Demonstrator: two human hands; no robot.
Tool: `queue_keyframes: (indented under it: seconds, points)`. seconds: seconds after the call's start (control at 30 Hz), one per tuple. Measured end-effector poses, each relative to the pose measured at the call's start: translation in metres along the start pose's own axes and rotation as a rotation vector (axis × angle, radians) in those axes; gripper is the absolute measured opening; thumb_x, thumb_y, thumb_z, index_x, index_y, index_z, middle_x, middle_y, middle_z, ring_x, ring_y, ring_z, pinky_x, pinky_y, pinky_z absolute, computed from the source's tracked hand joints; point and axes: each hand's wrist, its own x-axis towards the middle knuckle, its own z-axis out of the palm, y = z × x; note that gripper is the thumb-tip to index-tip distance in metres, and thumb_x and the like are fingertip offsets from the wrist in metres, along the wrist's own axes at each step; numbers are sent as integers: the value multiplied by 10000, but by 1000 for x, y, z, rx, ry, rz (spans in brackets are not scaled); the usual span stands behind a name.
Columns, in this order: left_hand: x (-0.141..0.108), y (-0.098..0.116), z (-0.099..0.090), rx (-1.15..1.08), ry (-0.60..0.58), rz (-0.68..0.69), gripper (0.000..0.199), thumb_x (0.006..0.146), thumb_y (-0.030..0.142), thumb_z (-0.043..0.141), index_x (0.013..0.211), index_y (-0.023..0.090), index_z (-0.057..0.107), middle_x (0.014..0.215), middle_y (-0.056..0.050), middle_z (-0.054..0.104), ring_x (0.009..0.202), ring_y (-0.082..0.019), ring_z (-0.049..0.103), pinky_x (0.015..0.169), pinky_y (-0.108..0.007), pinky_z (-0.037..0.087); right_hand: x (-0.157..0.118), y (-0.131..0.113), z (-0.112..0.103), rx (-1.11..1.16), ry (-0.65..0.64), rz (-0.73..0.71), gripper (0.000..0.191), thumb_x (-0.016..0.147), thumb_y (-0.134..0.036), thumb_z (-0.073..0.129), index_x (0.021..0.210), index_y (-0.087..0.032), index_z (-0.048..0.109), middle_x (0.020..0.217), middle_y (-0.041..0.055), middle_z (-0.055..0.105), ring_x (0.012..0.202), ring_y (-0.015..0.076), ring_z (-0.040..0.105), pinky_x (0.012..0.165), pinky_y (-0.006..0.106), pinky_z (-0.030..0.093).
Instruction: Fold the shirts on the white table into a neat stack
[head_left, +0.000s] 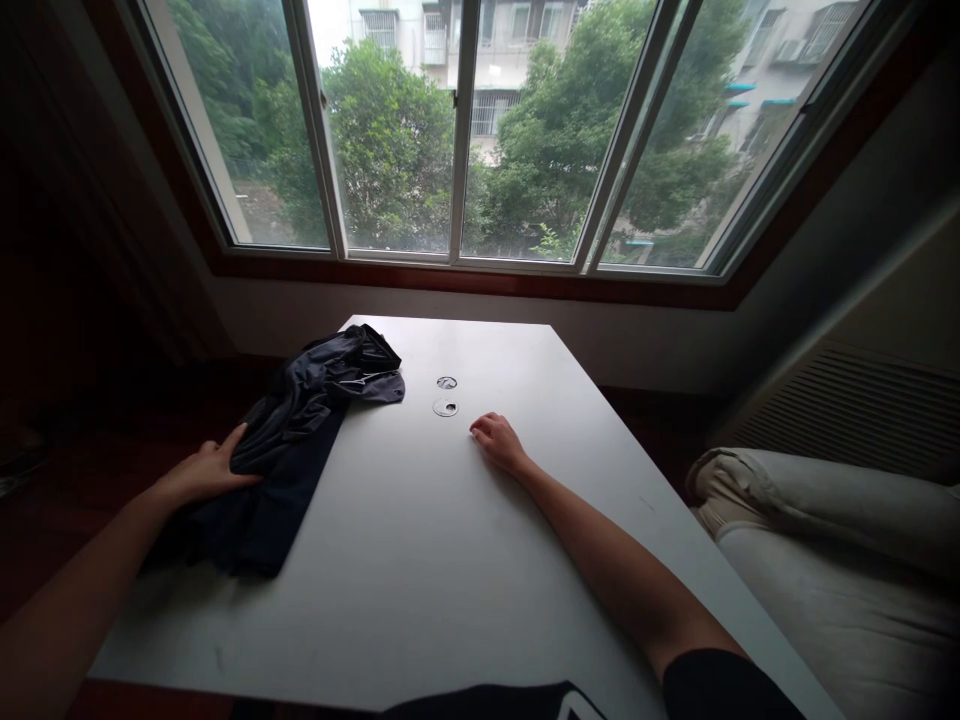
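A dark garment (300, 400), grey on one part and navy on another, lies crumpled along the left side of the white table. It has a waistband and a white drawstring at its far end, like shorts or trousers. My left hand (206, 475) rests against its left side, thumb and forefinger spread apart on the cloth. The other fingers of that hand are partly hidden. On the bare tabletop right of the garment, my right hand (496, 440) lies palm down with its fingers loosely bent and nothing in them.
The white table (420, 560) reaches toward a wall below a wide sliding window (457, 130). Two round inserts (445, 408) are set in its top, just beyond my right hand. A pale padded seat (832, 540) stands along the right side.
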Motion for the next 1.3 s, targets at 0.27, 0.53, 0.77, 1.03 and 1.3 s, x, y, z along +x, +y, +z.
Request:
queue_keyframes:
  seconds: [0.27, 0.53, 0.77, 1.03, 1.3]
  points:
    - [-36, 34, 5, -58, -5, -16, 1171, 799, 871, 492, 1684, 189, 140, 1438, -262, 544, 1244, -477, 598, 977, -475, 464, 2, -2, 0, 2, -13, -6, 166, 959, -250, 601, 973, -219, 763, 1105, 80, 684, 1117, 229, 570, 963, 316, 426]
    - [-61, 68, 15, 90, -5, 85, 1213, 752, 794, 565, 1694, 208, 75, 1458, -286, 497, 1291, -501, 542, 989, -529, 440, 2, -1, 0, 13, -32, -11, 175, 956, -256, 594, 991, -222, 762, 1132, 82, 686, 1126, 230, 563, 966, 325, 424]
    - [-53, 45, 3, 44, 11, 228, 1032, 823, 551, 541, 1695, 258, 74, 1412, -174, 558, 1228, -396, 608, 900, -391, 485, 4, 4, -1, 25, -30, -29, 185, 955, -267, 586, 986, -213, 760, 1072, 83, 689, 1077, 228, 580, 951, 326, 434]
    - [-70, 70, -12, 68, 163, 170, 954, 825, 556, 555, 1669, 224, 258, 1601, -168, 419, 1463, -418, 381, 1150, -523, 335, 3, 2, -2, 24, -39, -22, 185, 959, -274, 583, 990, -223, 758, 1093, 75, 692, 1089, 223, 582, 939, 312, 436]
    - [-133, 153, -31, -126, -217, 884, 379, 977, 500, 523, 1256, 366, 743, 1190, -41, 747, 1143, -267, 661, 1188, -430, 318, 2, 2, -12, 73, -49, -46, 194, 946, -262, 578, 997, -207, 757, 1039, 71, 685, 1001, 209, 599, 890, 311, 450]
